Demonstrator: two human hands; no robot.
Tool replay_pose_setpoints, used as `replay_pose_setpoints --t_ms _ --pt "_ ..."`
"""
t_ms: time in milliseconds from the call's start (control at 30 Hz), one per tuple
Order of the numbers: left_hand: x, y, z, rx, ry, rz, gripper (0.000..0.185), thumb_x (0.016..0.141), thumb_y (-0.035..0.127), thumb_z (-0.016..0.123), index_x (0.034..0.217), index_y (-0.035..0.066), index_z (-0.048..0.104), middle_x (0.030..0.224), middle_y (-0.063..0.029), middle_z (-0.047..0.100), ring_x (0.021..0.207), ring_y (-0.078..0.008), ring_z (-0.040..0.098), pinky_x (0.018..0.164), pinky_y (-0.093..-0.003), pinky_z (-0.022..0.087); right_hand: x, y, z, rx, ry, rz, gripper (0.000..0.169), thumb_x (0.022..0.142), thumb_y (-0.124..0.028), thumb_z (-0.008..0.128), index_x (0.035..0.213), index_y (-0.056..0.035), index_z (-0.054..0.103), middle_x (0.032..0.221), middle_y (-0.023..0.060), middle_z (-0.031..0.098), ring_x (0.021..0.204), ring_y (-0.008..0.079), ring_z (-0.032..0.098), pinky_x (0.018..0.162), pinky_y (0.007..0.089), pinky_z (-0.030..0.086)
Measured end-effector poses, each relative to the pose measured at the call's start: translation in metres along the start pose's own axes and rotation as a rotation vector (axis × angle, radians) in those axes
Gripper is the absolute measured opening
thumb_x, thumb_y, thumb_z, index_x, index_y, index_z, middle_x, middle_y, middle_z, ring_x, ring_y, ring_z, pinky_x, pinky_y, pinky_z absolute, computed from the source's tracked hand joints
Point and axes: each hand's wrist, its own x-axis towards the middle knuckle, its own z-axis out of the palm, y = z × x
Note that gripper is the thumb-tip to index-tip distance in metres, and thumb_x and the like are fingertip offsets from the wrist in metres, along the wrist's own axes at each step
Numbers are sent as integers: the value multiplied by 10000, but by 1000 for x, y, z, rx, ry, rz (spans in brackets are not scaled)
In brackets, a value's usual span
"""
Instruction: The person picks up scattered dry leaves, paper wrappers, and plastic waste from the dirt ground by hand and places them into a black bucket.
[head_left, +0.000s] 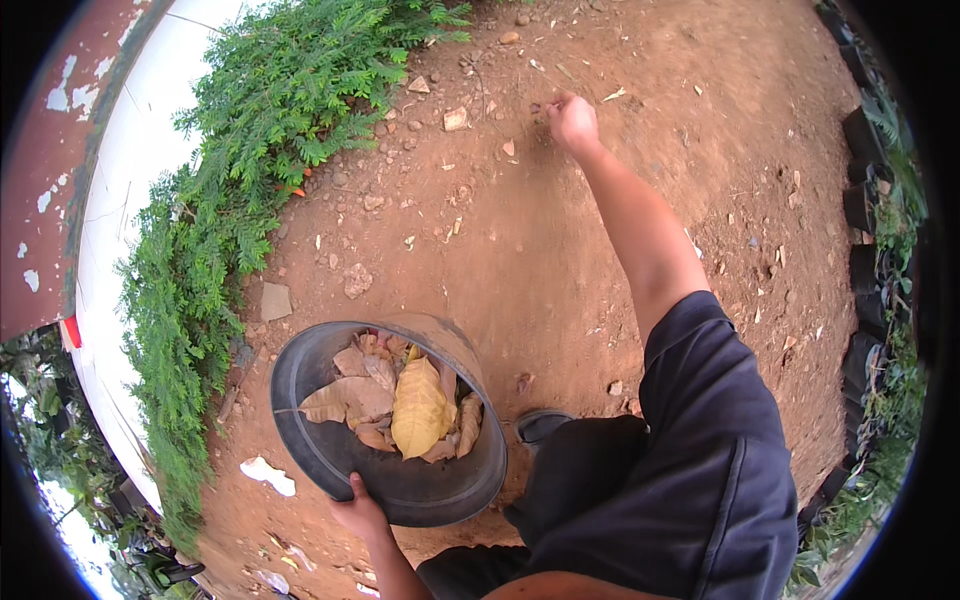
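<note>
A black bucket (315, 465) is tilted towards me at the lower middle, with dry brown leaves (352, 397) and a large yellow leaf (420, 409) inside. My left hand (361, 512) grips its near rim, thumb over the edge. Far out at the upper middle, my right hand (574, 120) reaches low over the bare soil. Its fingers are pinched around something small and dark, perhaps a bit of leaf; it is too small to name.
Green feathery shrubs (262, 112) line a white wall (120, 195) on the left. Stones, including a flat one (276, 301), and white scraps (268, 475) lie on the reddish soil (525, 277). Black plant pots (862, 142) edge the right side. My shoe (541, 426) is beside the bucket.
</note>
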Motion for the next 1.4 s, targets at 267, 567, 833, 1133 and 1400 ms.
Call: replay_pose_setpoints --t_ms 267,567,833,1133,1400 --pt "-1 8 -2 20 -50 -31 529 790 208 707 1134 -133 496 1056 -250 596 931 -357 588 830 -405 454 14 -6 9 -289 -86 -146 173 809 -218 609 970 -166 645 1075 86 565 1076 272 524 891 385 429" --pt "-6 22 -1 167 -8 -99 600 812 228 688 1215 -127 420 1146 -262 544 1013 -345 555 887 -395 426 25 3 14 -230 -14 -252 140 791 -207 633 907 -135 658 1068 81 558 1063 272 512 895 385 428" --pt "-8 33 0 147 -13 -85 611 816 231 684 1226 -127 407 1166 -268 528 1027 -354 544 900 -400 426 46 -10 21 -297 -24 -393 127 783 -216 645 903 -182 668 1109 -6 564 1115 233 443 912 353 419" --pt "-10 36 0 197 0 -122 638 813 258 689 1233 -126 401 1164 -265 527 1027 -345 539 893 -399 424 51 -27 29 -397 -107 -385 116 804 -184 589 899 -168 653 1066 -26 600 1104 219 452 901 377 385" --pt "-10 38 0 206 0 -130 635 801 273 697 1224 -113 423 1143 -259 541 1001 -350 549 891 -403 423 54 -17 42 -351 -48 -409 162 815 -123 514 940 -119 616 1015 81 624 1087 264 487 913 405 374"
